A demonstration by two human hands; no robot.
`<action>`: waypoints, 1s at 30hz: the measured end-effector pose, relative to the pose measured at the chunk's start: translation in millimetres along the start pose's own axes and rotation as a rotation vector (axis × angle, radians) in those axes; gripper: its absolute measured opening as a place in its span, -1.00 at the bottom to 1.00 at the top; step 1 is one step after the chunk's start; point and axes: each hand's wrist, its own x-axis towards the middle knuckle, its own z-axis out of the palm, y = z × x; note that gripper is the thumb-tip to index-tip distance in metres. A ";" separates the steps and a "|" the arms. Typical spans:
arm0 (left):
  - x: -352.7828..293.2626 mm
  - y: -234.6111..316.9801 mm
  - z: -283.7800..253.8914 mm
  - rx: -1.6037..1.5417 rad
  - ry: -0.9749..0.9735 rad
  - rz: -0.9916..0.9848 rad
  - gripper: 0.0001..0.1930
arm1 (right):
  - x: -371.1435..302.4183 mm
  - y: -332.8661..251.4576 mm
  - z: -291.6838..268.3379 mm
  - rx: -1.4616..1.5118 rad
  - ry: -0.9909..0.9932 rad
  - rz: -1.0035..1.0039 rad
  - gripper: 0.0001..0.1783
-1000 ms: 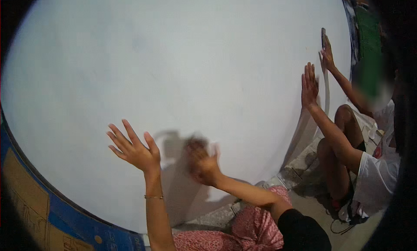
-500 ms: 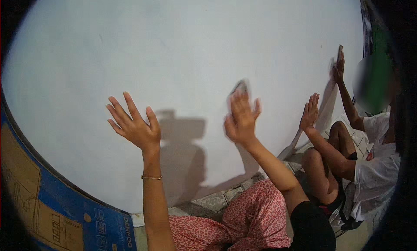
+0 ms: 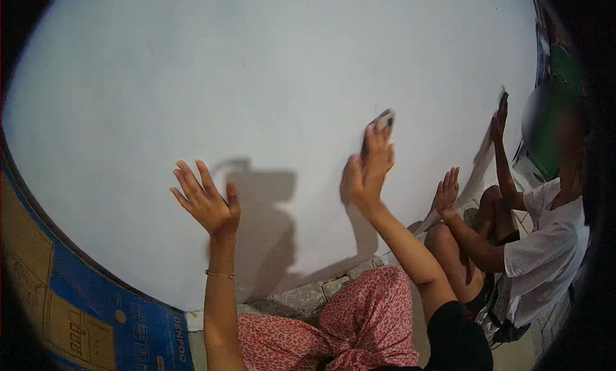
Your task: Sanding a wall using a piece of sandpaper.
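My left hand (image 3: 208,201) is raised with fingers spread in front of the white wall (image 3: 308,69); it holds nothing, and I cannot tell whether the palm touches the wall. A thin bracelet (image 3: 219,275) circles that wrist. Farther right, my right hand (image 3: 371,172) grips a flat, dark-edged phone (image 3: 385,119) with a shiny pale face, its upper end tilted to the right. The phone is up close to the wall, and my fingers cover most of it. A dark shadow (image 3: 263,204) falls on the wall between my two hands.
At right sits a person in a white shirt (image 3: 545,243), one hand (image 3: 447,191) raised near the wall, the other holding a flat dark thing (image 3: 503,101) up high. A blue and brown carton (image 3: 138,326) stands lower left. Grey tiles (image 3: 298,300) edge the wall's foot.
My right hand has moved right and slightly up with the phone, tilting rightward. My left hand has shifted a little right and down. The other person's raised hands have moved lower.
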 end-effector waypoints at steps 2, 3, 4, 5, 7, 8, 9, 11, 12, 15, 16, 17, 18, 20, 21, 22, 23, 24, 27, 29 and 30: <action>-19.5 -3.1 2.9 -0.022 -0.022 -0.007 -0.35 | -31.3 -7.0 0.1 -0.076 -0.328 -0.265 -0.32; -35.3 -2.9 6.6 -0.044 -0.056 -0.013 -0.36 | -39.3 1.7 0.5 -0.089 -0.392 -0.473 -0.33; -46.9 -4.4 8.0 -0.063 -0.091 -0.017 -0.37 | -38.7 8.9 -1.4 -0.101 -0.455 -0.679 -0.35; -62.5 -7.6 9.2 -0.072 -0.087 -0.016 -0.37 | -30.9 18.6 -5.3 -0.147 -0.381 -0.583 -0.37; -95.7 -15.7 5.6 -0.061 -0.096 0.062 -0.40 | -9.5 24.3 -10.5 -0.242 -0.206 -0.311 -0.36; -120.1 -17.3 6.2 -0.077 -0.124 0.052 -0.41 | -6.0 19.5 -13.2 -0.247 -0.202 -0.321 -0.36; -149.4 -23.5 5.2 -0.085 -0.154 0.046 -0.43 | -9.8 7.7 -12.2 -0.153 -0.207 -0.246 -0.36; -211.3 -31.4 2.9 -0.157 -0.162 -0.060 -0.46 | -19.3 -3.6 -12.9 -0.121 -0.382 -0.383 -0.31; -249.9 -38.9 -5.1 -0.163 -0.166 -0.082 -0.48 | -19.9 -2.5 -11.2 -0.183 -0.488 -0.648 -0.32; -254.4 -42.5 -7.4 -0.186 -0.055 -0.115 -0.58 | -12.0 -1.4 -13.5 -0.178 -0.431 -0.546 -0.38; -242.5 -39.0 -20.2 -0.186 0.031 -0.109 -0.63 | -7.5 -7.4 -13.0 -0.096 -0.248 -0.300 -0.42; -232.3 -40.5 -32.7 -0.180 0.032 -0.129 -0.63 | -4.8 -16.3 -10.1 0.001 -0.067 -0.053 -0.45; -223.0 -41.2 -44.7 -0.438 0.075 -0.415 -0.74 | -5.5 -21.6 -14.7 0.004 -0.085 -0.064 -0.45; -208.6 -47.1 -71.4 -0.688 0.135 -0.698 -0.76 | -9.9 -33.8 -19.0 -0.215 -0.499 -0.449 -0.44; -204.8 -39.6 -83.2 -0.735 0.199 -0.946 -0.75 | -6.9 -31.4 -14.9 -0.225 -0.490 -0.566 -0.44; -205.4 -40.7 -92.6 -0.766 0.268 -1.190 -0.66 | -1.8 -34.3 -8.4 -0.215 -0.495 -0.573 -0.44; -210.1 -43.5 -96.3 -0.753 0.275 -1.205 -0.66 | 7.2 -36.4 -3.8 -0.238 -0.393 -0.458 -0.43; -216.6 -48.0 -96.5 -0.945 0.377 -1.420 -0.61 | 12.7 -39.7 1.5 -0.260 -0.293 -0.341 -0.41; -241.0 -66.8 -105.3 -1.669 0.667 -1.730 -0.53 | -11.5 -75.5 28.4 -0.097 -0.296 -0.307 -0.42; -206.6 -68.3 -107.7 -2.082 0.735 -1.626 -0.60 | -22.9 -80.9 32.4 -0.172 -0.521 -0.598 -0.44; -170.6 -57.7 -111.2 -2.138 0.772 -1.676 -0.60 | -17.7 -68.6 30.5 -0.154 -0.539 -0.612 -0.44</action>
